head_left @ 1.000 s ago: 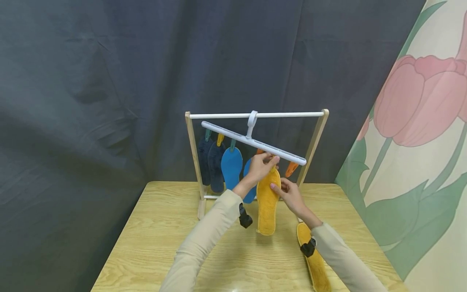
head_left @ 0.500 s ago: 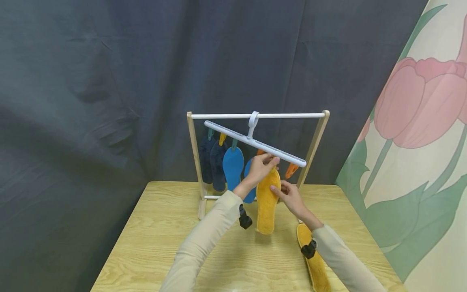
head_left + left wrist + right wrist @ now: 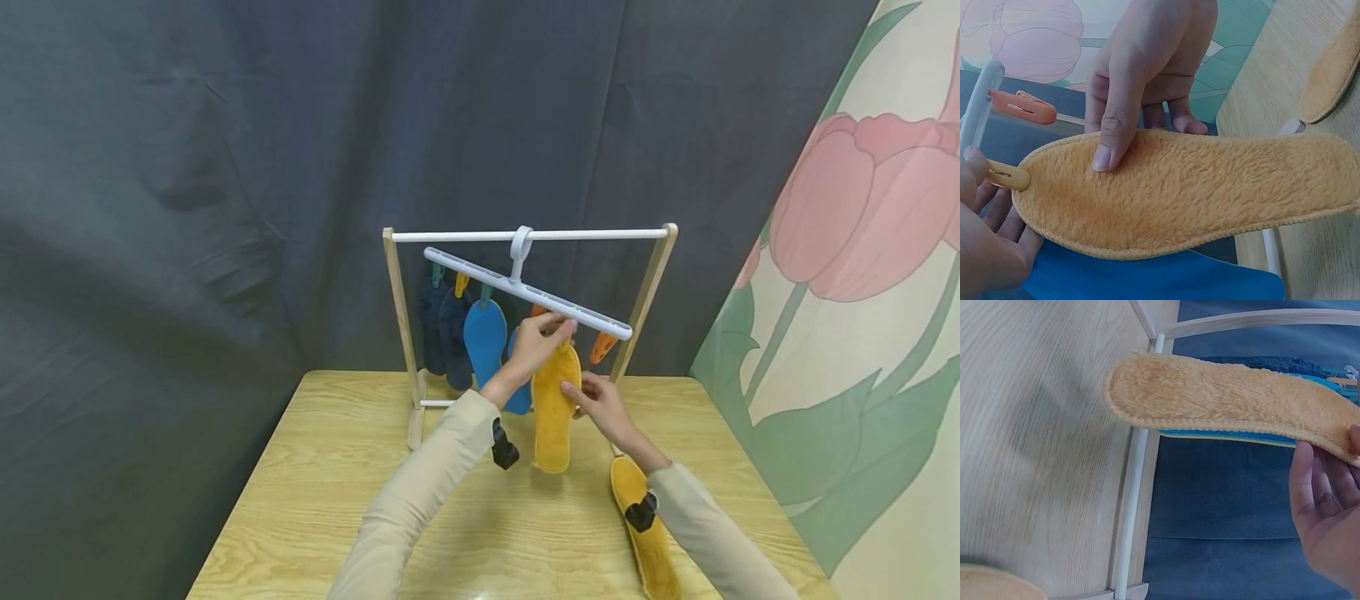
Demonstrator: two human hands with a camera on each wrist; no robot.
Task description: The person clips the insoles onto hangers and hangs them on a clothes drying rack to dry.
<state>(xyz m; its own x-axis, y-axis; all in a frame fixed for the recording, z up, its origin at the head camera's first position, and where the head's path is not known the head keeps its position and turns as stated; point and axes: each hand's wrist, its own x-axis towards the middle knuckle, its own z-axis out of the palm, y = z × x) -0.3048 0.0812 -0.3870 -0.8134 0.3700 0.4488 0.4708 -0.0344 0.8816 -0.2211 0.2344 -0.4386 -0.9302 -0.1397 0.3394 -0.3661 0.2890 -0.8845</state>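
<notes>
A fuzzy yellow insole [image 3: 553, 425] hangs upright below the low right part of a tilted white clip hanger [image 3: 570, 312]. My left hand [image 3: 534, 346] pinches the yellow clip [image 3: 1009, 176] at the insole's top end; the clip's tip overlaps that end in the left wrist view. With thumb on the fuzzy face and fingers behind, my right hand [image 3: 606, 408] holds the insole's right edge. Right of it dangles an orange clip [image 3: 602, 347] with nothing in it. Two dark blue insoles [image 3: 454, 337] and blue insoles [image 3: 485, 337] hang from clips on the left, one partly hidden by my left hand.
A wooden rack with a white top bar [image 3: 600, 235] carries the hanger by its hook. Another yellow insole [image 3: 651, 546] lies on the wooden table [image 3: 360, 500], partly under my right wrist. A dark curtain [image 3: 225, 167] stands behind, a tulip-painted wall [image 3: 847, 250] at right.
The hanger and its insoles have shifted slightly to the right, and the held insole's lower end is a little higher. Both hands keep their hold.
</notes>
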